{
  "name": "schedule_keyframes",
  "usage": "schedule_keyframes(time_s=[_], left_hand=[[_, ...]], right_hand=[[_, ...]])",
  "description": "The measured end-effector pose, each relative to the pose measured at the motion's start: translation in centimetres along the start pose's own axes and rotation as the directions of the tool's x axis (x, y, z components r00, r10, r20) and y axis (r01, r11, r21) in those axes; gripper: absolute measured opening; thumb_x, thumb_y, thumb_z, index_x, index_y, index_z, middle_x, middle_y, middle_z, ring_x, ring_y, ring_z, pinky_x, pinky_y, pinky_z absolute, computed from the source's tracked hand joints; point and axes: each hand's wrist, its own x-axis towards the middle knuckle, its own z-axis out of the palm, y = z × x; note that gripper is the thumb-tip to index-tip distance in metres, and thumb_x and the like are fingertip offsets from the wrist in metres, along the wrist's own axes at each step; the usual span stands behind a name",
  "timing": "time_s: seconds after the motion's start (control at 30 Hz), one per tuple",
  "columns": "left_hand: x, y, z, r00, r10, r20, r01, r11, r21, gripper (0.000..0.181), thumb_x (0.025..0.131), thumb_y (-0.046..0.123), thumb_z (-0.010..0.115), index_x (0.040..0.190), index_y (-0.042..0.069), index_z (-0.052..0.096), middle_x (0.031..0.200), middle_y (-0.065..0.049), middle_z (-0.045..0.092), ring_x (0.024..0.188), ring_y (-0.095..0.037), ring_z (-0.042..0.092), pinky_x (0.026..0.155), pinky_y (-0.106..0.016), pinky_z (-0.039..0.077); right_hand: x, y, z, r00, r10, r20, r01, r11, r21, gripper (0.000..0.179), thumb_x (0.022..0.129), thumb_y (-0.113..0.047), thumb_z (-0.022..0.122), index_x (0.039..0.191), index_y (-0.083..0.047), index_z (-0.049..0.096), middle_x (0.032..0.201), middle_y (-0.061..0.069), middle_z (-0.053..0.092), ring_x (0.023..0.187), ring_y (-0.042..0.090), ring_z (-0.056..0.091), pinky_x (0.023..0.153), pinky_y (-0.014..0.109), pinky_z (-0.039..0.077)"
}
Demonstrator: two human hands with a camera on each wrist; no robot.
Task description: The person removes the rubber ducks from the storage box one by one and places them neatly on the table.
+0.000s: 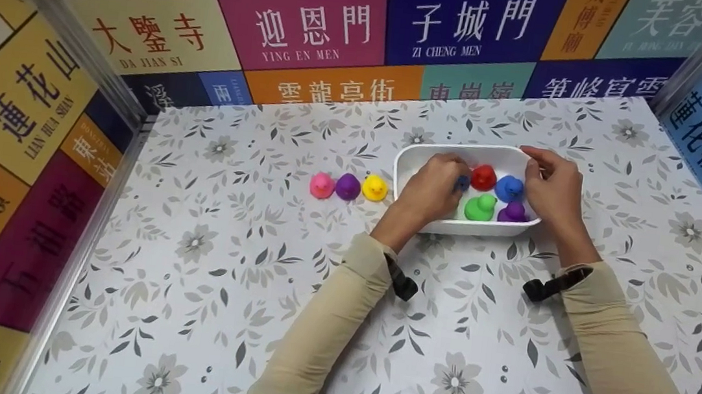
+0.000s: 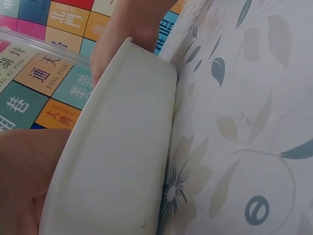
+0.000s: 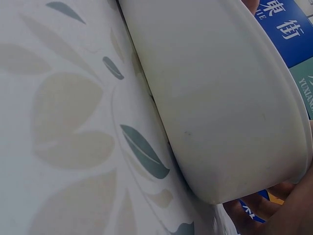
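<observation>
A white oval-cornered tub (image 1: 408,157) stands on the table, holding several small toy ducks. My left hand (image 1: 433,189) reaches over its near left side and pinches a dark blue duck (image 1: 462,182), mostly hidden behind the fingers. Beside that lie a red duck (image 1: 483,177), a blue duck (image 1: 510,188), a green duck (image 1: 480,207) and a purple duck (image 1: 512,212). My right hand (image 1: 554,189) grips the tub's right end, thumb and fingers at the rim. In the right wrist view, fingers (image 3: 259,208) curl around the tub's end.
Left of the tub, a pink duck (image 1: 322,185), another purple duck (image 1: 347,187) and a yellow duck (image 1: 375,188) sit in a row on the flowered tabletop (image 1: 215,313). Colourful panels (image 1: 310,29) with lettering wall the table at the back and sides.
</observation>
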Motion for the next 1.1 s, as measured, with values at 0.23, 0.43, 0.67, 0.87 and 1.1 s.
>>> schedule_keyframes(time_s=[0.23, 0.43, 0.67, 0.87, 1.1], left_hand=[[-0.2, 0.3, 0.1, 1.0, -0.016, -0.024, 0.018, 0.997, 0.07, 0.034, 0.099, -0.003, 0.07, 0.128, 0.012, 0.079, 0.133, -0.006, 0.068, 0.117, -0.019, 0.063, 0.111, -0.026, 0.054], [-0.3, -0.1, 0.3, 0.999, -0.005, -0.038, 0.006, 1.0, 0.027, 0.035, 0.097, -0.006, 0.068, 0.127, 0.011, 0.075, 0.125, -0.006, 0.072, 0.108, -0.018, 0.066, 0.103, -0.025, 0.057], [-0.5, -0.3, 0.2, 0.998, 0.011, -0.061, -0.009, 1.0, 0.025, 0.028, 0.098, -0.003, 0.069, 0.121, 0.011, 0.074, 0.117, -0.006, 0.071, 0.103, -0.019, 0.066, 0.097, -0.026, 0.058], [-0.8, -0.2, -0.1, 0.995, 0.055, -0.085, -0.054, 0.998, 0.011, 0.026, 0.099, 0.005, 0.072, 0.123, 0.011, 0.073, 0.121, -0.006, 0.071, 0.108, -0.019, 0.065, 0.101, -0.025, 0.057], [-1.9, -0.5, -0.9, 0.982, 0.136, -0.13, -0.138, 0.99, -0.007, 0.029, 0.097, 0.011, 0.074, 0.126, 0.011, 0.071, 0.124, -0.006, 0.07, 0.115, -0.02, 0.064, 0.104, -0.023, 0.056]], right_hand=[[0.0, 0.0, 0.0, 1.0, 0.018, 0.004, -0.018, 1.0, -0.008, 0.04, 0.112, -0.022, 0.049, 0.146, -0.016, 0.07, 0.147, 0.012, 0.07, 0.128, 0.026, 0.067, 0.099, 0.022, 0.05], [-0.1, -0.1, 0.1, 1.0, 0.019, 0.001, -0.019, 1.0, -0.01, 0.04, 0.112, -0.022, 0.049, 0.146, -0.017, 0.07, 0.147, 0.01, 0.07, 0.128, 0.024, 0.067, 0.1, 0.021, 0.05], [-0.1, -0.2, 0.1, 1.0, 0.002, -0.004, -0.002, 1.0, -0.014, 0.04, 0.112, -0.023, 0.049, 0.145, -0.016, 0.07, 0.148, 0.011, 0.069, 0.13, 0.027, 0.068, 0.101, 0.023, 0.051], [-0.2, -0.3, 0.2, 1.0, 0.003, -0.005, -0.004, 1.0, -0.022, 0.04, 0.112, -0.025, 0.049, 0.145, -0.016, 0.07, 0.148, 0.009, 0.069, 0.13, 0.026, 0.068, 0.107, 0.029, 0.052], [-0.3, -0.3, 0.1, 1.0, 0.011, -0.002, -0.011, 1.0, -0.024, 0.04, 0.112, -0.023, 0.049, 0.146, -0.016, 0.069, 0.149, 0.009, 0.069, 0.131, 0.025, 0.067, 0.112, 0.034, 0.051]])
